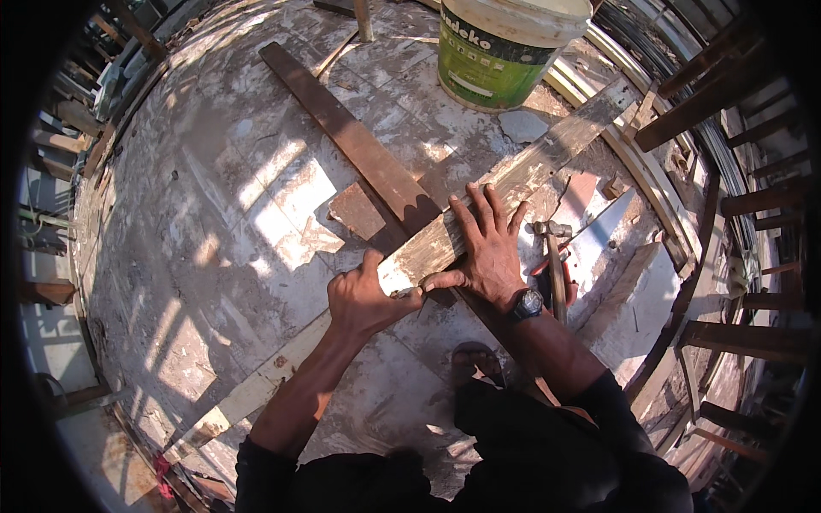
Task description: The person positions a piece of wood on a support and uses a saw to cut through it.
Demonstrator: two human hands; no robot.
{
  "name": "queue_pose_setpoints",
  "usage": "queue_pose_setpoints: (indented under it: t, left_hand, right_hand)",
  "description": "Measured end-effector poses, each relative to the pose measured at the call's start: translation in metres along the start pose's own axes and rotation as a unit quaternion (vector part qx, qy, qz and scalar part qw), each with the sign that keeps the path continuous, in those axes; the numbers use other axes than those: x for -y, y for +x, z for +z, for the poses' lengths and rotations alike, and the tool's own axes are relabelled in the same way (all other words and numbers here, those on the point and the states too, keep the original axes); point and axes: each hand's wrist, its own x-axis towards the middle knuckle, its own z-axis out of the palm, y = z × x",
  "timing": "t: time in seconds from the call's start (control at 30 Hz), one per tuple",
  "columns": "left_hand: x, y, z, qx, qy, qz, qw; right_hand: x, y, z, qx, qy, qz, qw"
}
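A long, weathered pale plank [564, 137] runs diagonally across a darker brown board [325, 111] on the floor. My left hand [368, 299] has its fingers curled onto the pale plank near the crossing. My right hand [483, 256], wearing a watch, lies on the same plank with fingers spread and thumb stretched toward the left hand. A hammer [556, 265] lies just right of my right hand, beside a blade-like tool [603, 218], probably a saw, with red and black parts under the hammer. A square brown offcut [355, 214] sits by the crossing.
A white and green bucket [492, 64] stands at the back right. An upright post [363, 21] is at the back. Stacked timber and protruding beams [744, 342] line the right; more wood pieces [60, 137] line the left. My sandalled foot [475, 363] is below my hands.
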Motion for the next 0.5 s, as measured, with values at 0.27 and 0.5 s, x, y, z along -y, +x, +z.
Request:
queue_pose_setpoints:
  t: [0.27,0.5]
  left_hand:
    - [0.026,-0.023,-0.013,0.070,-0.034,-0.074,0.994]
    - [0.013,-0.025,-0.004,0.077,0.024,-0.103,0.991]
  right_hand:
    - [0.013,-0.014,0.016,0.015,0.080,-0.045,0.996]
    - [-0.142,-0.112,-0.022,-0.085,0.061,0.390,0.915]
